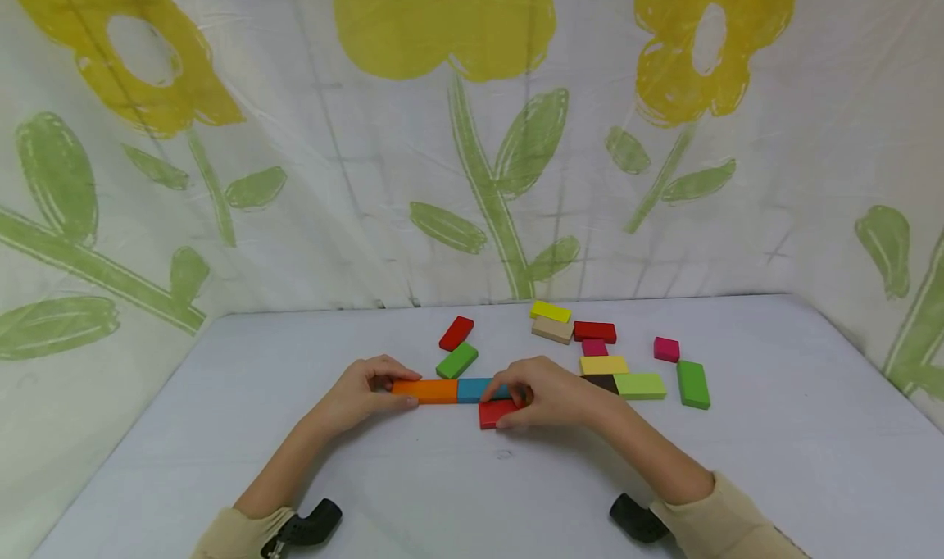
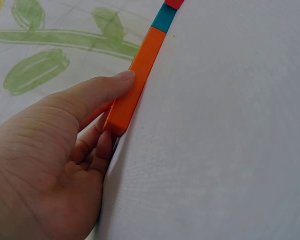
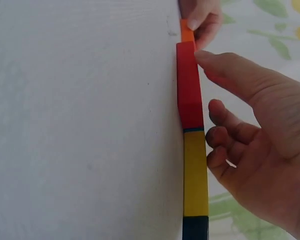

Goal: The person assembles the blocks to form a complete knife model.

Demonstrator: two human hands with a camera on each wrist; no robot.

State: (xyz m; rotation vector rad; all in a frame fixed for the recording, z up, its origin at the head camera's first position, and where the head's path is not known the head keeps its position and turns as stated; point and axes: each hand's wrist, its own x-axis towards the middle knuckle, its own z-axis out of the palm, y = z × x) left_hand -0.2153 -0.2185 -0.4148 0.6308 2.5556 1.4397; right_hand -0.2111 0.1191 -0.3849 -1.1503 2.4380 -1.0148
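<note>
An orange block (image 1: 437, 392) forms the left end of a row on the table. My left hand (image 1: 357, 391) pinches its outer end between thumb and fingers. Beside it in the row lies a blue block (image 1: 470, 391), partly covered by my right hand (image 1: 546, 391). That hand holds a red block (image 1: 489, 415) against the row's near side, with thumb and index finger at it. The right wrist view shows a yellow block (image 3: 195, 175) further along, hidden under the hand in the head view. A black block (image 1: 605, 383) and a light green block (image 1: 640, 386) continue the row rightward.
Behind the row lie a green block (image 1: 457, 361) and another red block (image 1: 456, 333). A pale yellow block (image 1: 603, 365) and several others are grouped at back right. A green block (image 1: 693, 384) stands apart rightmost. A flower-painted cloth (image 1: 369, 174) hangs behind the white table (image 1: 442, 502).
</note>
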